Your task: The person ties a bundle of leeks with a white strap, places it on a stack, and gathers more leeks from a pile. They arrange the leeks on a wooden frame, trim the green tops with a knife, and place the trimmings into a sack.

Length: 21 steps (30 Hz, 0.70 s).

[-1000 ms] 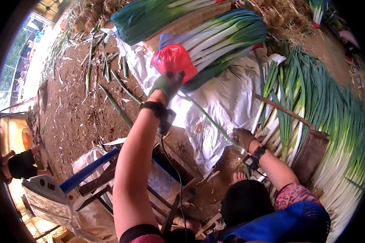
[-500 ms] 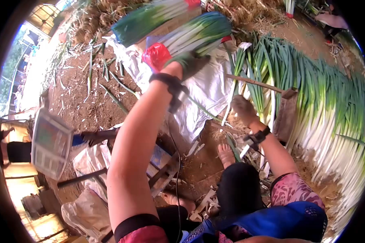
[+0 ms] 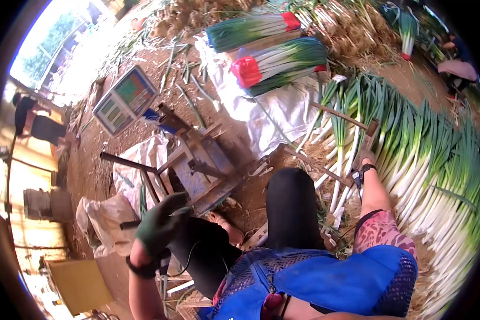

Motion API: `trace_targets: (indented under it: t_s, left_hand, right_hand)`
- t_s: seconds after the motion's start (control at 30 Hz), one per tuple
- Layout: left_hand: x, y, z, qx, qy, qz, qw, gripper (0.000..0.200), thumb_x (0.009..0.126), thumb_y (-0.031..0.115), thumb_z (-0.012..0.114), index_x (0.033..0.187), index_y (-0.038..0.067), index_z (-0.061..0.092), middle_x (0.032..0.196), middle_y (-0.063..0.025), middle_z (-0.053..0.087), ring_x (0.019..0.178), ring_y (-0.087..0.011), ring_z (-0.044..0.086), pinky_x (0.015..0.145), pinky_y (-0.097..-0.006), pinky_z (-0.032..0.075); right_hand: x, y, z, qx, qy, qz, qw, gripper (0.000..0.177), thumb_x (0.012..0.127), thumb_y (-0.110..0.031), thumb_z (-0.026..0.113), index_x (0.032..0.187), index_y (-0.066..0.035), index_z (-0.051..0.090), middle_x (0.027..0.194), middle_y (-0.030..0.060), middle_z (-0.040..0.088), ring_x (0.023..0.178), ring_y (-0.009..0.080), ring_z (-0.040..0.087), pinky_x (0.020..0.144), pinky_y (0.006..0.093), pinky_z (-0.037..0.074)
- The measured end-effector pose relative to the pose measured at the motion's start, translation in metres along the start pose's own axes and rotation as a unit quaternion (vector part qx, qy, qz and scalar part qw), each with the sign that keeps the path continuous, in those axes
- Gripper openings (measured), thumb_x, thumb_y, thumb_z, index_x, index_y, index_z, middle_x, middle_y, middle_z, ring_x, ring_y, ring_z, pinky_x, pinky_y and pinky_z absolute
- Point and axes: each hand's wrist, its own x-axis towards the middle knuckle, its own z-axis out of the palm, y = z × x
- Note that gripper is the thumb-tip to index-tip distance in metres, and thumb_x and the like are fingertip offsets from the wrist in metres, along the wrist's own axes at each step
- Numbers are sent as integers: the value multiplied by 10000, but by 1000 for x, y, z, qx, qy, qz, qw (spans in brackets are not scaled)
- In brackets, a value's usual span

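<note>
My left hand [image 3: 162,224], in a green-grey glove, hangs over my left leg with bent, parted fingers and nothing in it. Close by it is a dark metal bar [image 3: 128,162]. At the left edge of the spread green onions [image 3: 410,144], my right hand [image 3: 365,157] closes round the lower end of a wooden frame [image 3: 368,136]; its fingers are partly hidden. Two thin slats reach left from the frame. Farther off, a green onion bundle [image 3: 282,58] with red wrapping at its ends lies on white sheeting [image 3: 272,117], with another bundle [image 3: 253,31] behind it.
A platform scale [image 3: 210,168] with a tilted display [image 3: 125,101] stands left of centre. Pale sacks [image 3: 109,218] lie beside it. A person [image 3: 42,122] is at far left, another [image 3: 457,69] at upper right. A tied bunch [image 3: 408,33] stands at the back.
My left hand has left the near bundle and come back toward my body, at lower left. My right hand has moved right, onto the wooden frame. The view has shifted, showing more of the scale.
</note>
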Motion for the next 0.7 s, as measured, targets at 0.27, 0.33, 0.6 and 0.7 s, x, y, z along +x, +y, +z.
trace_targets:
  t_s: [0.27,0.33,0.6,0.7]
  left_hand:
    - [-143,-188,5,-83,373,-19,924,316,998,92,573,1294,-19,575,1253,-102,642,1126,-171,600,986,-304,468]
    - [-138,-206,16,-60,394,-8,917,333,994,87,576,1309,-18,559,1283,-123,629,1177,-201,582,1021,-333,443]
    - [-71,-208,51,155,283,107,941,531,974,308,532,1388,-19,474,1381,-250,506,1332,-409,434,1132,-456,322]
    - [-71,-212,49,168,287,116,936,559,990,357,477,1402,-20,459,1392,-253,493,1310,-435,443,1127,-467,328]
  right_hand:
    - [-98,-26,-40,-158,212,-194,945,432,946,-295,457,1067,48,691,1130,293,651,1060,448,628,894,484,501]
    - [-116,-41,-56,-192,223,-226,929,451,948,-323,458,1070,44,689,1126,295,648,1062,448,624,899,486,497]
    - [-182,-171,-47,-218,160,-408,872,536,945,-448,467,1081,23,683,1110,299,641,1071,450,602,921,487,477]
    - [-206,-209,-16,-199,144,-478,843,557,923,-489,483,1076,9,683,1097,281,649,1072,449,594,931,475,468]
